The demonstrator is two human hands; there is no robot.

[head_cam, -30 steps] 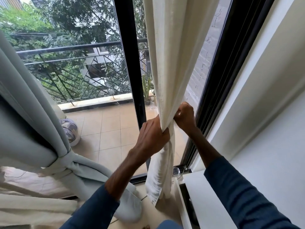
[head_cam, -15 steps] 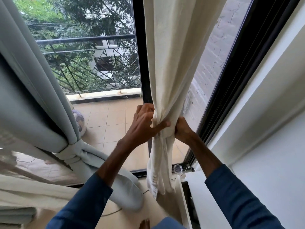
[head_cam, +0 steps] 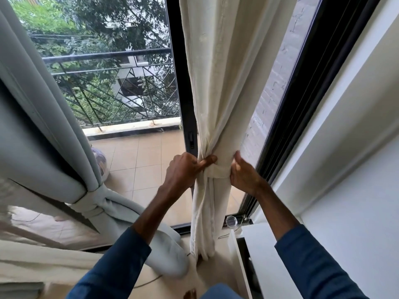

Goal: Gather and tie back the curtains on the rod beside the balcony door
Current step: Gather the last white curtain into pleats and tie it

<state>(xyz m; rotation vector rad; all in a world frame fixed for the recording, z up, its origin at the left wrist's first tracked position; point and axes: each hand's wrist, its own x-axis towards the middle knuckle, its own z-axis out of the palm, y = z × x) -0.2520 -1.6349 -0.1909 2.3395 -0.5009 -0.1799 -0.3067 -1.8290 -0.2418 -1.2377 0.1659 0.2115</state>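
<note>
Gripping cream curtain (head_cam: 218, 93), left hand (head_cam: 185, 171), right hand (head_cam: 244, 175), black frame (head_cam: 179, 100) just beside

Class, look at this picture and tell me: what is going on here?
A person in blue sleeves is tying back the cream curtain at the balcony door. The left hand and right hand grip it from either side, where a cloth band wraps the gathered folds. The grey curtain to the left is already knotted back.

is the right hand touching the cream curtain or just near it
Touching. The head view shows the right hand gripping the gathered cream curtain at its wrapped band, with no gap between them.
</note>
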